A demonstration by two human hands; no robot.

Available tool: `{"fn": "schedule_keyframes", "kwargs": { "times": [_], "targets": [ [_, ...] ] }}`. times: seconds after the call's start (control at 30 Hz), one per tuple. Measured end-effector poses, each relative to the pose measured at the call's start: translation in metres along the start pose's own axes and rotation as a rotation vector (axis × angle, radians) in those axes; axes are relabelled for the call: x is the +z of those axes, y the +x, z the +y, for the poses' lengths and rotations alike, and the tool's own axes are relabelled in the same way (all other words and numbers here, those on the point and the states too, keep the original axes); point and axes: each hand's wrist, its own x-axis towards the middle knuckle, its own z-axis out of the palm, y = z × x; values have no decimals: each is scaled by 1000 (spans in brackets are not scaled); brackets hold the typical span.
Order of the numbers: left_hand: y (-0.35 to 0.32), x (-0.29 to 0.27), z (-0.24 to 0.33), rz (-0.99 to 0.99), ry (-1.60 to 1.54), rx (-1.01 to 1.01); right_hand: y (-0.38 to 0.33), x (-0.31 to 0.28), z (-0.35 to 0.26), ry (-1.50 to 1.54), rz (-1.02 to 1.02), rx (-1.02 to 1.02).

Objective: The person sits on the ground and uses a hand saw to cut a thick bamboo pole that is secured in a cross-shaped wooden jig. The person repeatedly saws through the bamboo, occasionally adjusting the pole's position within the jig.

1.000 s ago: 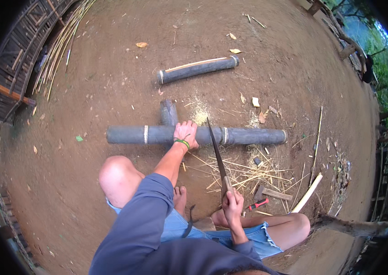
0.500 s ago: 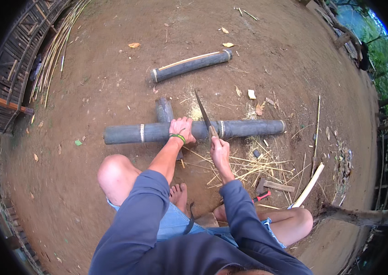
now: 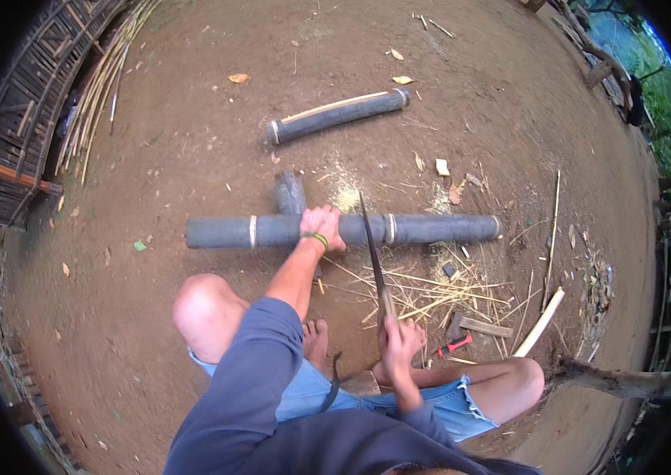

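Observation:
A long dark bamboo pole [image 3: 446,228] with pale rings at its joints lies crosswise over a shorter dark piece [image 3: 290,192]. My left hand [image 3: 322,227] is wrapped over the pole where the two cross, gripping it. My right hand [image 3: 400,342] is closed round the light handle of a handsaw. Its narrow dark saw blade [image 3: 372,249] slants across the pole just left of a ringed joint, tip beyond the far side. Pale sawdust [image 3: 343,192] is scattered on the ground past the pole.
Thin split strips [image 3: 446,293] lie heaped right of the saw, beside a wooden-handled hammer-like tool [image 3: 484,326], a red-handled tool [image 3: 453,345] and a pale curved strip [image 3: 539,321]. Farther off lies a shorter bamboo length [image 3: 339,115]. Long thin poles [image 3: 102,87] lean at far left.
My right hand has pulled back toward my body, drawing the saw across the pole. My left hand still holds the pole. The view has shifted slightly.

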Motion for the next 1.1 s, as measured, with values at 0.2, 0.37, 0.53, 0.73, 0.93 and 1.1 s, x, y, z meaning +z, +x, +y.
{"fn": "schedule_keyframes", "kwargs": {
  "times": [0.2, 0.37, 0.53, 0.73, 0.93, 1.1],
  "targets": [
    [7, 0, 8, 100, 16, 74, 85, 44, -38, 333, -81, 89],
    [-6, -3, 10, 11, 90, 130, 47, 48, -33, 474, -81, 211],
    [-13, 1, 13, 96, 80, 181, 25, 67, -2, 423, 56, 28],
    [-13, 18, 9, 329, 15, 73, 58, 66, 15, 462, -10, -91],
    [-28, 38, 12, 444, 101, -4, 93, 21, -67, 253, -134, 69],
    [-32, 23, 32, 314, 129, 23, 85, -48, -153, 581, -225, -27]
  ]
}}
